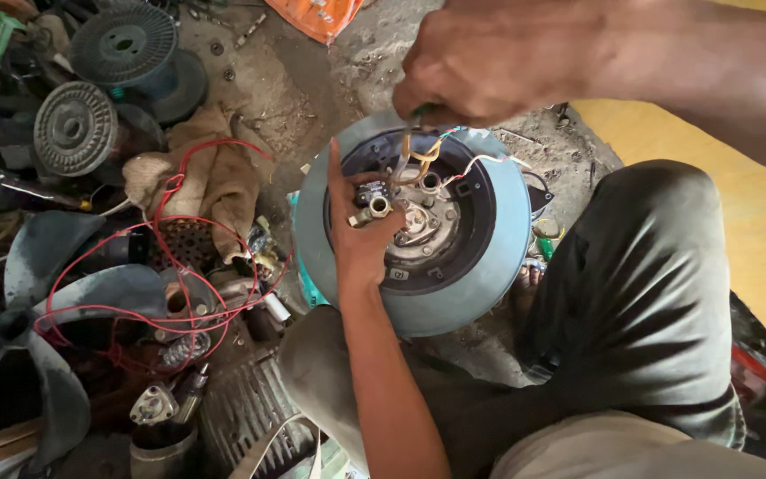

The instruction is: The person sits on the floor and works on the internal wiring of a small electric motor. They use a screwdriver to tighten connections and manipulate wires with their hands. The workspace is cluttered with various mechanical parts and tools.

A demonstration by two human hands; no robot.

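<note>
Top centre, on the dirt floor (312, 98): orange printed package (316, 16), flat and crinkled, edge cut by the frame. Small pale rectangular label (398, 275) on the dark inner face of the fan motor (489, 257), low left of the hub; print too small to make out.

No true containers in view. Nearest thing: round pale-blue motor housing, lying flat on the ground between the knees, dark recessed centre holding a metal hub (418, 222), terminals and loose yellow and white wires (432, 155).

Left hand (356, 235) laid across the housing's left side, fingers pointing up, thumb and fingers lightly closed on a small short metal bush or sleeve (378, 207) just beside the hub. Right hand (480, 62) above the motor's upper rim, fist nearly closed, pinching a slim green-handled tool (420, 113) whose tip meets the yellow wires; exact grip hidden by the knuckles.

Materials to the left: heap of scrap. Two ribbed black round spools or pulleys (126, 44), dull and dusty. Tan coarse cloth (214, 168), crumpled. Thin red wire (170, 239) looping loosely over the pile. Grey curved fan blades (55, 293), smooth, grimy. Ribbed grey metal casing (241, 417) near the bottom edge. Right side: dusty dark trousers over a bent knee (649, 293), yellow flat surface (755, 204) beyond it.
</note>
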